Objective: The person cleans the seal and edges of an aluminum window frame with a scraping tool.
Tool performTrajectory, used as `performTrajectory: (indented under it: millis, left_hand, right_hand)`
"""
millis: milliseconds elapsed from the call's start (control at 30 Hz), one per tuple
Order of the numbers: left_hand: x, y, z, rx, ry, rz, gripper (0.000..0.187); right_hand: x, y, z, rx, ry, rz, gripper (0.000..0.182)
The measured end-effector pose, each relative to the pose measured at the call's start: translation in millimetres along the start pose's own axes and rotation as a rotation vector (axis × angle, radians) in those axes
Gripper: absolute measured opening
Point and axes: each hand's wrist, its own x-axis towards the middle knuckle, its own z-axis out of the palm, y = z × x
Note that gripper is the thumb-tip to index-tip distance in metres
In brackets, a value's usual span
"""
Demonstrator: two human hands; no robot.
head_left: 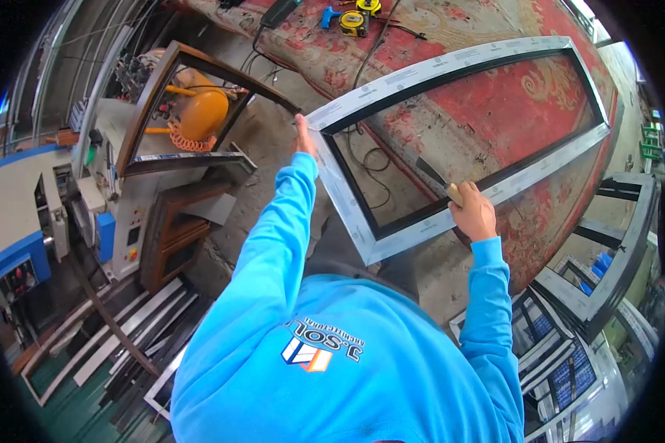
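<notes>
One window frame (458,140) lies flat on the red carpeted table (547,111). Left hand (304,138) grips the frame's near-left corner, fingers wrapped over the edge. Right hand (473,214) sits on the near long rail, fist clamped on one chisel (437,179), blade pointing into the frame's opening. Two tape measures (360,16) at the table's far end. One brown frame (192,111) stands left by the machine.

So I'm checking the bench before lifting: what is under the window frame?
Under the window frame lies a red patterned carpet and a black cable. The frame's own bars hide whatever is directly beneath them.
</notes>
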Motion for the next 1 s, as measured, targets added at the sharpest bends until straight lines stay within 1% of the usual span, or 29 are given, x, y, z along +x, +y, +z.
performTrajectory:
  millis: [33,100,133,167,200,233,267,300,367,400,467,500,533,600,633,667,700,767,800,833,867,900,933,967,1000]
  left_hand:
    - [9,-7,-4,-0.007,-0.005,-0.012,0.103]
    - [34,-22,-3,-0.016,-0.079,0.036,0.105]
    - [35,-26,0,-0.279,-0.116,-0.024,0.103]
    - [35,-30,6,-0.297,-0.118,-0.043,0.103]
    - [27,-24,12,-0.458,-0.087,-0.01,0.101]
    - [22,-18,11,-0.618,-0.05,0.024,0.098]
    - [16,-16,3,-0.642,-0.152,-0.071,0.097]
    - [20,-22,0,-0.659,-0.144,-0.088,0.097]
    - [28,-37,-4,-0.894,-0.312,-0.221,0.093]
    - [30,-40,-8,-0.907,-0.3,-0.23,0.093]
    - [32,-44,-13,-0.519,-0.244,0.055,0.077]
    - [33,-45,-14,-0.318,-0.215,0.192,0.07]
    - [23,-31,-20,-0.219,-0.137,0.231,0.062]
    - [15,-14,-20,-0.242,-0.115,0.189,0.061]
    - [12,-13,-17,-0.261,-0.101,0.156,0.06]
    - [12,-16,-12,-0.289,-0.041,0.115,0.064]
    - [11,-16,-8,-0.288,-0.032,0.109,0.064]
    - [12,-16,0,-0.41,0.074,0.07,0.068]
    - [14,-17,0,-0.363,0.091,0.069,0.071]
    - [23,-23,-1,-0.358,0.109,0.055,0.071]
    - [35,-33,-4,-0.364,0.016,0.134,0.071]
    - [30,-51,-8,-0.366,-0.072,0.195,0.071]
    - [7,-56,-15,-0.362,-0.105,0.2,0.07]
    - [-12,-46,-21,-0.358,-0.138,0.217,0.069]
    - [-32,-52,-23,-0.305,-0.129,0.185,0.068]
  right_hand:
    - [-2,-5,4,-0.013,-0.006,0.004,0.028]
    - [0,-15,12,0.012,-0.002,0.036,0.028]
    - [-3,-20,18,-0.01,-0.012,0.037,0.028]
    - [-7,-25,22,0.01,0.07,0.041,0.028]
    - [-8,-27,26,0.028,0.155,0.04,0.029]
    - [-8,-29,29,0.003,0.148,0.036,0.029]
    - [-10,-29,32,0.014,0.173,0.074,0.03]
    - [-11,-29,35,0.029,0.197,0.109,0.031]
    - [-9,-31,39,0.013,0.188,0.128,0.033]
    - [-7,-32,40,0.012,0.2,0.169,0.033]
    - [-1,-31,41,0.005,0.203,0.254,0.037]
    - [2,-27,41,-0.003,0.195,0.248,0.037]
    - [5,-23,41,-0.018,0.176,0.24,0.039]
    - [8,-21,40,-0.038,0.148,0.231,0.04]
    - [10,-21,36,-0.058,0.098,0.225,0.04]
    - [11,-21,33,-0.077,0.047,0.218,0.041]
    - [11,-22,31,-0.079,0.037,0.214,0.041]
    - [13,-20,29,-0.049,0.023,0.145,0.037]
    - [17,-19,27,-0.05,0.007,0.135,0.037]
    - [20,-16,26,0.015,-0.009,0.101,0.038]
    - [20,-11,24,0.079,-0.034,0.071,0.038]
    - [20,-6,22,0.071,-0.082,0.073,0.038]
    - [23,-1,17,0.115,-0.149,0.008,0.039]
    - [32,3,16,0.171,-0.208,-0.061,0.039]
    - [41,7,14,0.193,-0.298,-0.133,0.039]
